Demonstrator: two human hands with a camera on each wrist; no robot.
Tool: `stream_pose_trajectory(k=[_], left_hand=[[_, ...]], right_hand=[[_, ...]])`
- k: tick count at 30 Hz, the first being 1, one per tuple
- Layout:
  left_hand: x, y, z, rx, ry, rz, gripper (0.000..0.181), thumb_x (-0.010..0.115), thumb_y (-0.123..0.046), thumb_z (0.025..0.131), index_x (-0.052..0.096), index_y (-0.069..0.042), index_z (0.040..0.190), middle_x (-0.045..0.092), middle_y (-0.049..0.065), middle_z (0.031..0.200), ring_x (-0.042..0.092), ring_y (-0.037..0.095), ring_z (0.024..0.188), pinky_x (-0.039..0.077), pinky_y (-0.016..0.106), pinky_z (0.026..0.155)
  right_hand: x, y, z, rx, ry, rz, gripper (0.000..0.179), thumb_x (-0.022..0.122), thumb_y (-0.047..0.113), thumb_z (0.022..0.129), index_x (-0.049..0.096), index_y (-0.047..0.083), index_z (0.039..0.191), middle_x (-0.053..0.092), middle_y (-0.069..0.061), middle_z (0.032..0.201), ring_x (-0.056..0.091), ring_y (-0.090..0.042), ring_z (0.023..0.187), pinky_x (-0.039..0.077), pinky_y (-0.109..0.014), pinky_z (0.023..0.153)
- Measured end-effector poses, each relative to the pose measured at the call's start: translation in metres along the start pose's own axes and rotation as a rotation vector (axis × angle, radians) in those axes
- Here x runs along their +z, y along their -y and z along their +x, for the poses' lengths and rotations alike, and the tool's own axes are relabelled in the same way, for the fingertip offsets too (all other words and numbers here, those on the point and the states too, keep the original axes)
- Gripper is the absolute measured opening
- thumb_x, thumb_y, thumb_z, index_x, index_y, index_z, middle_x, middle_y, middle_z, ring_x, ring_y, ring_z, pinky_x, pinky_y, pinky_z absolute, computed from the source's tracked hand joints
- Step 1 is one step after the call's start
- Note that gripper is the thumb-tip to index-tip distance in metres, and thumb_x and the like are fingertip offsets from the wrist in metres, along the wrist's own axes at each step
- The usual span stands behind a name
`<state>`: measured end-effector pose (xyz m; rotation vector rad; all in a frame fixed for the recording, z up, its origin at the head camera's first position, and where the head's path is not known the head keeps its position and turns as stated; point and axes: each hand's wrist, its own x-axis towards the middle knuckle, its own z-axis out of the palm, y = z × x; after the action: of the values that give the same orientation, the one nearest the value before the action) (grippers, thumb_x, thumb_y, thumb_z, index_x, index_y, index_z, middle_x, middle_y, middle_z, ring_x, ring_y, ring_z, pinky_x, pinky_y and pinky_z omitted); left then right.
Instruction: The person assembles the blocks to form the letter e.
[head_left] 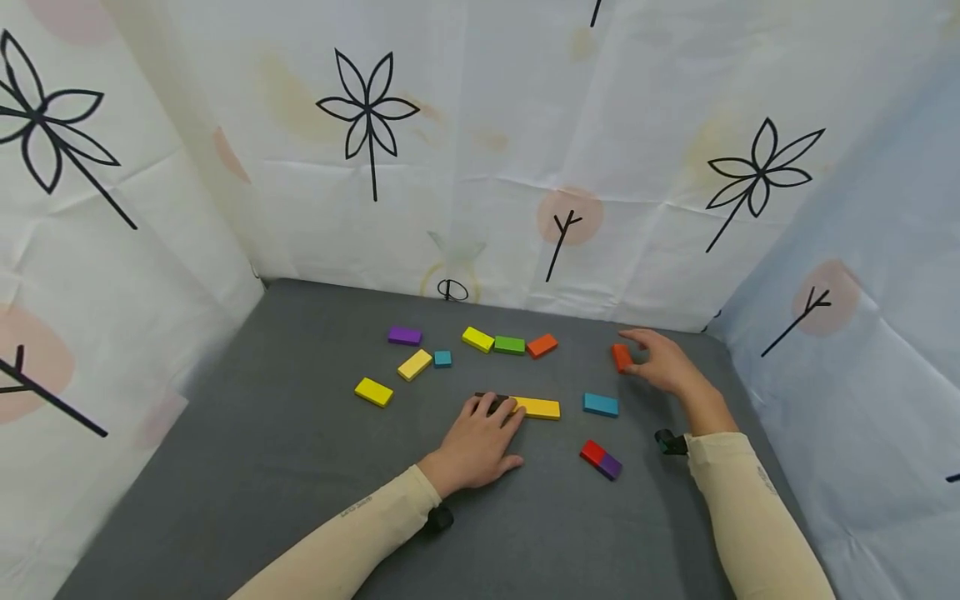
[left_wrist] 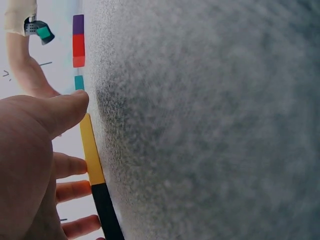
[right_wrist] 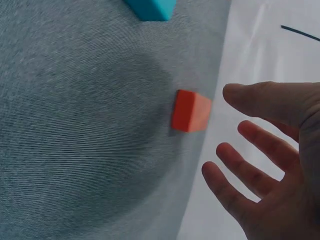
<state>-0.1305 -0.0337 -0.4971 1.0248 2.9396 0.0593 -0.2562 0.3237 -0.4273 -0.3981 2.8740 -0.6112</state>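
My left hand (head_left: 477, 446) rests its fingertips along a black block (head_left: 491, 402) and a yellow block (head_left: 536, 407), which lie end to end in a row. Part of the black block is hidden beneath those fingers. In the left wrist view the fingers reach the edges of the yellow block (left_wrist: 91, 150) and the black block (left_wrist: 106, 212), with the thumb apart from them. At the far right, my right hand (head_left: 663, 362) is spread around an orange-red block (head_left: 622, 358). The right wrist view shows a gap between its fingers and that block (right_wrist: 191, 111).
A blue block (head_left: 601, 405) and a joined red-and-purple pair (head_left: 601, 460) lie between the hands. Further back are yellow (head_left: 477, 339), green (head_left: 509, 345), orange (head_left: 542, 346), purple (head_left: 405, 336) and small teal (head_left: 442, 359) blocks. Patterned white cloth walls (head_left: 480, 167) surround the grey table (head_left: 300, 467).
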Motion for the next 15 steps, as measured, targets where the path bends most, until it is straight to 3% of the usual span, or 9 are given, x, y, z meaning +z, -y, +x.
stream_pose_trajectory(k=[5, 11, 15], left_hand=[[-0.002, -0.001, 0.001, -0.025, 0.021, 0.023, 0.08, 0.059, -0.066, 0.106, 0.043, -0.018, 0.168, 0.042, 0.006, 0.166, 0.039, 0.035, 0.15, 0.035, 0.055, 0.121], [0.0, -0.001, 0.003, -0.02, 0.04, 0.031, 0.08, 0.055, -0.066, 0.107, 0.041, -0.019, 0.169, 0.04, 0.004, 0.168, 0.038, 0.035, 0.151, 0.034, 0.054, 0.122], [0.001, -0.002, 0.004, -0.015, 0.034, 0.023, 0.08, 0.057, -0.066, 0.106, 0.041, -0.019, 0.169, 0.041, 0.005, 0.168, 0.038, 0.035, 0.151, 0.034, 0.055, 0.122]], right_hand=[[0.003, -0.005, 0.005, 0.02, 0.028, 0.017, 0.069, 0.074, 0.002, 0.1, 0.044, -0.001, 0.163, 0.042, -0.034, 0.16, 0.05, -0.056, 0.134, 0.046, -0.071, 0.103], [0.005, -0.014, 0.008, 0.054, 0.035, 0.024, 0.07, 0.075, -0.001, 0.098, 0.044, -0.003, 0.162, 0.058, -0.037, 0.136, 0.062, -0.047, 0.111, 0.055, -0.061, 0.088], [0.007, -0.02, 0.009, 0.059, 0.045, 0.047, 0.069, 0.074, -0.002, 0.098, 0.044, -0.004, 0.161, 0.062, -0.035, 0.126, 0.062, -0.041, 0.099, 0.054, -0.053, 0.081]])
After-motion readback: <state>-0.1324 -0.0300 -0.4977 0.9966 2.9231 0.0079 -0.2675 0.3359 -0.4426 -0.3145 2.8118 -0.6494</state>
